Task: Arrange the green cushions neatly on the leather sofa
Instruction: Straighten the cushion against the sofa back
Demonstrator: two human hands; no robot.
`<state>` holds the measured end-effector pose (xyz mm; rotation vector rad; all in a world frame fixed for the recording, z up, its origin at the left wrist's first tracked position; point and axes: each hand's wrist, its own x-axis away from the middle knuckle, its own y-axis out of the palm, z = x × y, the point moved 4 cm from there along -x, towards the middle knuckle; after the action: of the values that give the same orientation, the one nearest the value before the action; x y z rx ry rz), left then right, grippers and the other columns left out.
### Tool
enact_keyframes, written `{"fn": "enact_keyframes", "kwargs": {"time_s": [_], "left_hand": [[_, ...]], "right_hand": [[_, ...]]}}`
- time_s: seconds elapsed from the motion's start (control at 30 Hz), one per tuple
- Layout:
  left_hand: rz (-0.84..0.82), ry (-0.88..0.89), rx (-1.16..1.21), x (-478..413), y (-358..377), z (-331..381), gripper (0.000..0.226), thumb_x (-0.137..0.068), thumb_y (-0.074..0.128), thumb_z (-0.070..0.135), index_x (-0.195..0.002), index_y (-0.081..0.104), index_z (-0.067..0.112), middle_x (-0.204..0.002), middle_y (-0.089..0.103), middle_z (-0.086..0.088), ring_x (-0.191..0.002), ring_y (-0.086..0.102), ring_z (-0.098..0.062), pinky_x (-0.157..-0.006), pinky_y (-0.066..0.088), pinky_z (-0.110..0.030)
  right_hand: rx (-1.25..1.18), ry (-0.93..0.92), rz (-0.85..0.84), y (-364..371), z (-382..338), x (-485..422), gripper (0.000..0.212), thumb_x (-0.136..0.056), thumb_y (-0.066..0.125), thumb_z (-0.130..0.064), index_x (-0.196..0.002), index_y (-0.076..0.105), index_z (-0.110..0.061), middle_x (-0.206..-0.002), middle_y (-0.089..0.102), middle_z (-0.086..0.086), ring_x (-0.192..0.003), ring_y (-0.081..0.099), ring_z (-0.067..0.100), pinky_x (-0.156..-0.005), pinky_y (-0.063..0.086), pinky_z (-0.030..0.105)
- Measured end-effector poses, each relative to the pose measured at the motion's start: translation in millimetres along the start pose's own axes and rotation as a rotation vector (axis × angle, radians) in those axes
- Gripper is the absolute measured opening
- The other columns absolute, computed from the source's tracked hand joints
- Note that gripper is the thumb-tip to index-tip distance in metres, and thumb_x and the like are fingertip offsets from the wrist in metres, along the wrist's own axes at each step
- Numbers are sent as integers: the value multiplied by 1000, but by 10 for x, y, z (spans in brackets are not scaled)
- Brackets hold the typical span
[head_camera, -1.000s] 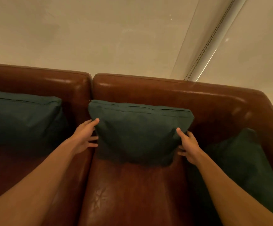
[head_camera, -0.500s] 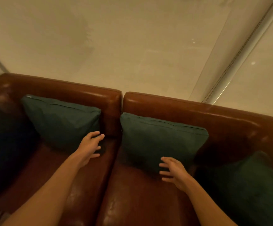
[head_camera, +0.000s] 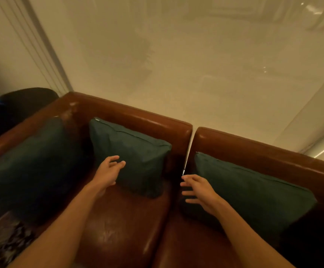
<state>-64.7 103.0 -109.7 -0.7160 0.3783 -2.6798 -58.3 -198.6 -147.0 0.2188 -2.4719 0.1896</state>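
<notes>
The dark green square fabric cushion [head_camera: 132, 157] on the left seat of the brown leather sofa [head_camera: 130, 225] stands upright against the backrest, its zip edge on top, but it sits skewed, with its right bottom corner swung forward from the back. I judge this is the one in hand. My left hand [head_camera: 109, 172] is at its lower left edge, fingers [head_camera: 121, 163] loosely curled and open, just touching or just short of the fabric; I cannot tell which. Nothing is gripped.

My right hand [head_camera: 199, 190] hovers over the seam between the two seats, fingers [head_camera: 188, 178] spread and empty, reaching toward the cushion's right side.

Behind that hand, the second dark green cushion [head_camera: 254, 190] leans against the backrest of the right seat, near the seam, and looks square to the back; I take it as done. A third, larger-looking dark green cushion [head_camera: 27, 171] leans at the sofa's left end against the armrest; it looks fairly settled, though dim light hides its edges.

So the work seems well along: one cushion is placed, one probably, and the middle one is left to be squared up and pushed back. Anything at the sofa's right end is out of view.
</notes>
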Motion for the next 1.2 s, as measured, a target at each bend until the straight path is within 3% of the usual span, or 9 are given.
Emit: {"fn": "enact_keyframes", "kwargs": {"time_s": [0.13, 0.33, 0.53, 0.7, 0.83, 0.97, 1.03, 1.13, 1.2], "left_hand": [[-15, 48, -42, -565, -437, 24, 44, -97, 58, 28, -139, 47, 24, -147, 45, -8, -130, 48, -29, -94, 43, -42], [-94, 102, -176, -1465, -1111, 105, 48, -96, 60, 30, -141, 45, 26, -152, 39, -7, -133, 45, -28, -95, 44, -38], [-129, 84, -197, -2215, -1580, 73, 51, -95, 62, 28, -142, 43, 23, -153, 37, -9, -134, 44, -30, -101, 41, -41], [-159, 48, -180, -2574, -1621, 63, 65, -92, 65, 34, -148, 36, 23, -158, 31, -8, -139, 38, -31, -106, 40, -43], [-157, 18, -99, -2758, -1536, 46, 83, -86, 70, 40, -154, 25, 26, -161, 25, -5, -142, 35, -31, -110, 38, -53], [-120, -5, -13, -2907, -1405, 34, 97, -82, 74, 43, -156, 15, 27, -162, 25, -5, -142, 35, -30, -111, 36, -53], [-138, -25, 21, -2932, -1282, 11, 95, -81, 76, 40, -155, 19, 26, -159, 31, -5, -139, 40, -30, -107, 38, -51], [-154, -41, 72, -2945, -1095, -34, 84, -81, 77, 34, -150, 30, 25, -149, 46, -4, -129, 50, -29, -97, 39, -48], [-151, -76, 137, -2982, -1011, -62, 84, -81, 77, 33, -150, 29, 25, -146, 50, -4, -120, 54, -27, -90, 43, -44]], "right_hand": [[-8, -16, 22, 552, -221, -321, 18, -100, 49, -36, -110, 61, -28, -114, 64, -1, -104, 64, 24, -86, 54, 40], [-86, 10, 187, 1415, -514, -858, 14, -99, 52, -31, -109, 58, -25, -103, 60, 1, -85, 55, 18, -68, 47, 31], [-200, 69, 297, 2186, -528, -1311, 3, -97, 57, -28, -100, 57, -29, -97, 57, -7, -82, 56, 14, -73, 51, 36], [-242, 98, 422, 2258, -375, -1381, 13, -97, 57, -22, -109, 58, -17, -88, 57, -1, -62, 50, 14, -54, 42, 28], [-205, 116, 501, 2042, -249, -1410, 11, -95, 60, -26, -94, 57, -16, -85, 57, 4, -60, 50, 15, -52, 40, 27], [-183, 144, 606, 1799, -139, -1521, 46, -76, 73, -55, -80, 46, -18, -75, 54, 6, -69, 55, 22, -68, 48, 39], [-190, 157, 685, 1711, -134, -1583, 68, -59, 75, -73, -86, 42, -19, -92, 55, 9, -80, 57, 25, -76, 52, 43], [-240, 177, 720, 1656, -281, -1610, 79, -65, 81, -59, -112, 31, -18, -122, 34, 7, -104, 48, 27, -96, 50, 48], [-281, 167, 663, 1632, -306, -1698, 93, -65, 84, -54, -129, 25, -21, -132, 35, 6, -116, 47, 28, -101, 46, 52]]}}
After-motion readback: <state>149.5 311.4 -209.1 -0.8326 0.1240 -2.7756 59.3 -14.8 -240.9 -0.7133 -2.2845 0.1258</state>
